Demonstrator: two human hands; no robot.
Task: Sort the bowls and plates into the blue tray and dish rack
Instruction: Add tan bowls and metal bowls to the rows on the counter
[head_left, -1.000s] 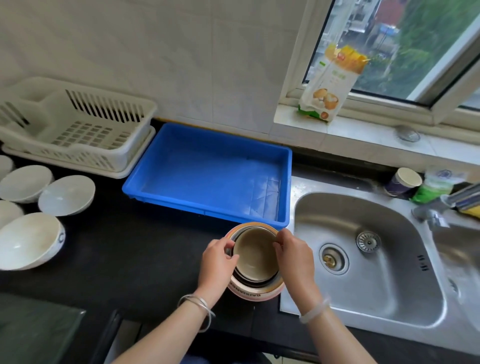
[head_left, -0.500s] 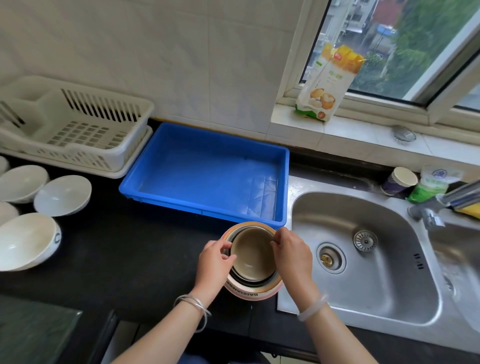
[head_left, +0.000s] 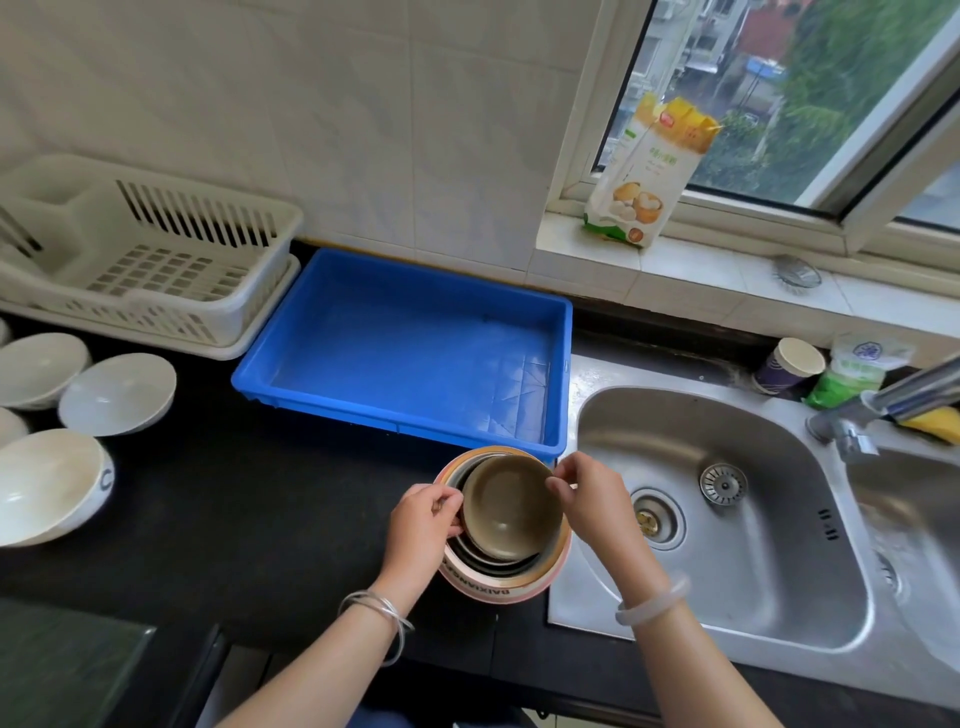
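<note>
Head view, looking down on a nested stack of bowls (head_left: 519, 564) standing on the dark surface (head_left: 234, 519), right at the left edge of the sink (head_left: 727, 545) and just in front of the blue tray (head_left: 415, 353). Appears to be early in the sorting: no dish visible in the tray or in the white dish rack (head_left: 156, 260) to its left, with several white bowls (head_left: 117, 392) well apart at the far left of the surface. Looks like the step of freeing the brown bowl (head_left: 511, 512), innermost and topmost, from the pink outer bowl (head_left: 493, 590) and whatever nests between. Sits slightly tilted in the stack, not yet lifted out.

Left hand (head_left: 423, 525): stretched up from the lower edge, thin bangles on the wrist, fingers curled and pinching the brown bowl's left rim, palm close against the stack's side. Right hand (head_left: 592, 501): angled in above the sink's edge, a pale bangle on the wrist, thumb and forefinger pinching the far right rim, other fingers loosely bent. Both grasping the same bowl, then, neither released.

Next, probably: lift straight up with an even pull on both sides, so as not to drag the lower bowls along, then carry forward over the tray's near wall and set down inside. May call for one hand to steady the stack if the bowls jam.
</note>
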